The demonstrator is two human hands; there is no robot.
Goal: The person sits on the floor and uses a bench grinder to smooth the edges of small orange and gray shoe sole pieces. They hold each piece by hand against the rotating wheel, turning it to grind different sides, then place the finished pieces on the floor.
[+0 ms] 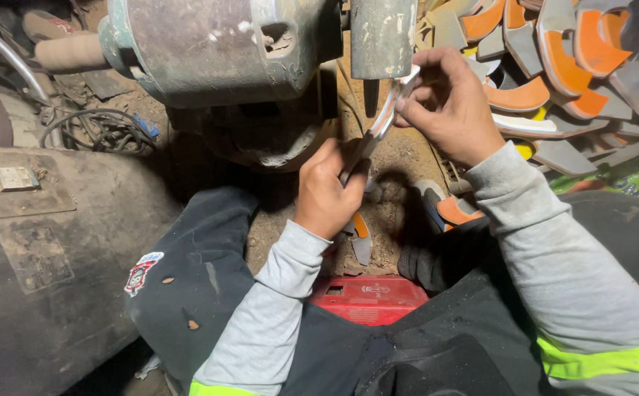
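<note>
Gripping a curved, pale grey strip with an orange inner face (379,126), both hands are seen closed on it: the left hand (328,192) is clenched around its lower end, while the fingers of the right hand (447,103) are pinched on its upper end. The strip is held upright and slightly tilted, its top pressed against or just beside the dull grey cylindrical wheel (382,38) that projects from the worn, greenish metal motor housing (217,45); whether they truly touch cannot be told. The work is carried out above a dusty earthen floor (393,158), between the knees of dark trousers. A heap of similar grey and orange curved pieces (568,66) is piled at the upper right, well apart from the left hand and near the right one. One such piece (360,236) is lying on the floor just below the left hand. A red plastic case (369,297) is seen nearer the body, and a large dark metal tank (48,249) is set at the left.
</note>
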